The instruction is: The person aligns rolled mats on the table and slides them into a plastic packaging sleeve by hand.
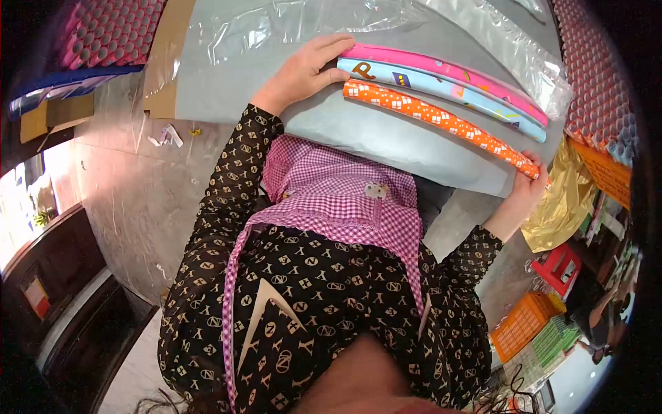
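Note:
Three wrapped rolls lie side by side on the grey-covered table [227,83]: a pink roll [448,71], a light blue roll [448,92] with printed figures, and an orange roll [434,117] with white patterns nearest my body. My left hand [310,67] is at the left ends of the pink and blue rolls, its thumb and fingers bent around them. At the right end of the orange roll, my right hand [529,185] grips its tip.
Clear plastic film [310,24] covers the table's far part. Stacked roll ends [114,31] rise at the left and more [596,76] at the right. Gold sheeting [558,207], a red stool [557,269] and an orange crate [524,324] are at the right. Another person [598,321] is at the far right.

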`<state>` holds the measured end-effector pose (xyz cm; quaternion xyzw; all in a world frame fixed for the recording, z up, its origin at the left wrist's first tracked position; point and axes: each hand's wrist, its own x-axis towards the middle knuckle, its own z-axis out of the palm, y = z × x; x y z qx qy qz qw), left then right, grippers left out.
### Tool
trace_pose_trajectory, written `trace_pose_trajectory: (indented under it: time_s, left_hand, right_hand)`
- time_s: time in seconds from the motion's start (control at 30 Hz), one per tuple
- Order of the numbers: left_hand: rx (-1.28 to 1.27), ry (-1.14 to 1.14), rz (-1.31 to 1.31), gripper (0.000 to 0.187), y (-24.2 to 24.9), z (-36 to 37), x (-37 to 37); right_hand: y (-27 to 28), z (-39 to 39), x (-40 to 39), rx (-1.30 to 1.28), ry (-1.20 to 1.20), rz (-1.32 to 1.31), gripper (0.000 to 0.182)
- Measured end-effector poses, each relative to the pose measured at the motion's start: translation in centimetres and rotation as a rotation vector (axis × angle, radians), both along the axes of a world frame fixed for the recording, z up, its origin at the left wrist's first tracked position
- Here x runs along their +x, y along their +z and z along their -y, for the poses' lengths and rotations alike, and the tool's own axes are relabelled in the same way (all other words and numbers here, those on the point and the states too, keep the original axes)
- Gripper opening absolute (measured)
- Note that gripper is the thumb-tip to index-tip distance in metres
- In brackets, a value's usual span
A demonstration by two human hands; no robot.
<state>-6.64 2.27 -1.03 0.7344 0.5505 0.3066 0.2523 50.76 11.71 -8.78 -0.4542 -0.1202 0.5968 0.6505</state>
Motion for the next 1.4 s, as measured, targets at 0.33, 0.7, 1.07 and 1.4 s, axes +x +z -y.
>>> trace_pose_trajectory:
  time_s: [0.33,0.7,1.07,1.4]
  left_hand:
    - [0.038,-0.039,-0.025,0.052,-0.1,0.3,0.0]
    - [0.046,-0.099,-0.072,0.096,0.8,0.7,0.0]
    - [0.106,-0.076,-0.202,0.095,2.6,1.1,1.7]
    - [0.122,-0.053,-0.281,0.089,1.4,1.2,1.6]
  right_hand:
    - [0.9,-1.2,-2.4,-0.028,0.018,0.075,0.028]
    - [1.7,-2.5,-4.5,-0.094,-0.042,0.063,0.023]
    - [3.0,-2.6,-7.0,-0.163,-0.135,-0.035,0.018]
    - [6.5,-1.3,-6.6,-0.393,0.252,0.213,0.042]
